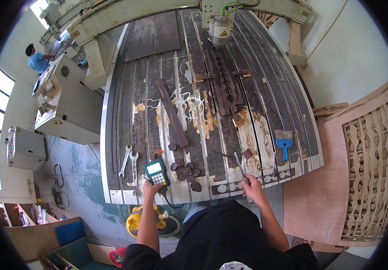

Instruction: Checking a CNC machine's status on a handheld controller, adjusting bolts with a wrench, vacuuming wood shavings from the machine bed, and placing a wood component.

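My left hand (150, 189) is closed round the lower end of a handheld controller (155, 169) with a lit screen, a keypad and a cable. In my right hand (254, 191) is a slim grey metal bar-like tool (239, 163), its far end pointing away over the machine bed. Just beyond that hand lies a dark wooden strip with round holes (218, 189), along the near edge. Loose dark wooden discs (187, 171) lie right of the controller, and a single reddish disc (248, 154) sits near the tool. Farther off, another holed dark strip (224, 78) is clamped beneath the spindle (221, 32).
Two wrenches (126, 160) lie left of the controller. A blue-handled brush (284, 144) rests at right. A dark plank (171, 112) lies mid-bed; a large dark board (154, 37) is at the back. Below the near edge stands a yellow machine (133, 220). A person (38, 60) works far left.
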Demonstrator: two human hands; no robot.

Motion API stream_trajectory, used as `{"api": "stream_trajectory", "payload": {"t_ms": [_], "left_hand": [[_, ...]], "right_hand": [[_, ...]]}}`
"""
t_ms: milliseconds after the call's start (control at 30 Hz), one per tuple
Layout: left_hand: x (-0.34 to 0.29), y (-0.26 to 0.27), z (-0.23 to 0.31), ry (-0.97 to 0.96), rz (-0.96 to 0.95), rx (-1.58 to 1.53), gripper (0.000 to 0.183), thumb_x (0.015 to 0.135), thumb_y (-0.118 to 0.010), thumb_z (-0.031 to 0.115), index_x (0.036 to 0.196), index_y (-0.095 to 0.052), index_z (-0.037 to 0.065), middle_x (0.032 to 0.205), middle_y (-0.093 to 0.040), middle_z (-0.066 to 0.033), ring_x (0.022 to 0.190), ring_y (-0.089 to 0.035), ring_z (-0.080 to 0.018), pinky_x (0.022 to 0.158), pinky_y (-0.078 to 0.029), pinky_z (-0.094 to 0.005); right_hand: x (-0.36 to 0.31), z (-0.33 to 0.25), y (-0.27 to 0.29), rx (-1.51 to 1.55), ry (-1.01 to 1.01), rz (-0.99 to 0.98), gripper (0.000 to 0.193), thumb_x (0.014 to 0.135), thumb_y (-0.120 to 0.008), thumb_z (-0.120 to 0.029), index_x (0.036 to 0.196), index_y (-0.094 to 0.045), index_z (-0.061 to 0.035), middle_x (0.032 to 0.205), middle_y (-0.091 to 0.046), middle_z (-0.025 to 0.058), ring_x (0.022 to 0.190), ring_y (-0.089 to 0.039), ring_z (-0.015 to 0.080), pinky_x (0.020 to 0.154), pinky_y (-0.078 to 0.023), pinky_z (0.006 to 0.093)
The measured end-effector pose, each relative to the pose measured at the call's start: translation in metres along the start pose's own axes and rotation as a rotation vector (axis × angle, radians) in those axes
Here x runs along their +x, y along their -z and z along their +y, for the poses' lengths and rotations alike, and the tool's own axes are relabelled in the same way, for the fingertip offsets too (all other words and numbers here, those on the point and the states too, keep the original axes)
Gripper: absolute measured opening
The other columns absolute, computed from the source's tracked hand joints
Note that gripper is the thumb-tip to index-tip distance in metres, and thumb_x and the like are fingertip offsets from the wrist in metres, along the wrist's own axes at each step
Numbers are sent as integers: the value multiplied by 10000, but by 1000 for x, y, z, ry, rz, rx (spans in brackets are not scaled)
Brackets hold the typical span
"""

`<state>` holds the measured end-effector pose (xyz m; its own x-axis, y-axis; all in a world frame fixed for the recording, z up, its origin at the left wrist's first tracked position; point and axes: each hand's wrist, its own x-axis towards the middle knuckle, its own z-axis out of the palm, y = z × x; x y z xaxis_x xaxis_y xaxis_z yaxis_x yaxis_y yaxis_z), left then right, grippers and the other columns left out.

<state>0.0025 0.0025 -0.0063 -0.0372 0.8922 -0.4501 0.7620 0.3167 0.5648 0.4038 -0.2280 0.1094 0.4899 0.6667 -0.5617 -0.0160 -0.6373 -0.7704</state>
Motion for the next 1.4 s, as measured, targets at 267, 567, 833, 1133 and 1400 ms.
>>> {"api": "stream_trajectory", "payload": {"t_ms": [267, 567, 833, 1133, 1400], "left_hand": [[1, -2, 0, -6, 3, 11, 499, 644, -858, 128, 1063, -641, -31, 989, -720, -153, 879, -698, -246, 789, -536, -351], [2, -2, 3, 6, -24, -42, 495, 638, -858, 104, 1060, -637, -32, 987, -720, -149, 876, -697, -237, 787, -536, -345], [4, -4, -6, -10, 5, -5, 465, 647, -847, 100, 1041, -641, -38, 974, -721, -156, 880, -698, -243, 783, -537, -344], [2, -9, 5, 24, -19, -33, 424, 650, -831, 72, 1016, -647, -39, 954, -721, -144, 837, -697, -236, 750, -542, -350], [0, -22, -3, 115, 39, -281, 498, 606, -860, 39, 1026, -600, -29, 950, -706, -137, 815, -690, -225, 732, -552, -345]], "right_hand": [[1, -2, 0, -12, 10, 1, 381, 938, -570, -82, 1287, -502, 55, 786, -636, 108, 546, -603, 143, 460, -504, 299], [7, 2, 1, 8, 39, 4, 324, 937, -565, -81, 1231, -527, 52, 785, -627, 105, 541, -597, 144, 460, -502, 298], [11, 4, -1, 13, 27, 15, 362, 929, -593, -91, 1251, -518, 55, 771, -633, 104, 536, -603, 141, 453, -500, 300], [9, -1, -1, -3, 35, -12, 339, 935, -569, -75, 1241, -515, 60, 784, -618, 107, 543, -590, 137, 451, -491, 296], [11, 3, -4, 3, 37, -23, 293, 930, -566, -64, 1192, -535, 63, 777, -610, 100, 532, -586, 135, 438, -479, 295]]}}
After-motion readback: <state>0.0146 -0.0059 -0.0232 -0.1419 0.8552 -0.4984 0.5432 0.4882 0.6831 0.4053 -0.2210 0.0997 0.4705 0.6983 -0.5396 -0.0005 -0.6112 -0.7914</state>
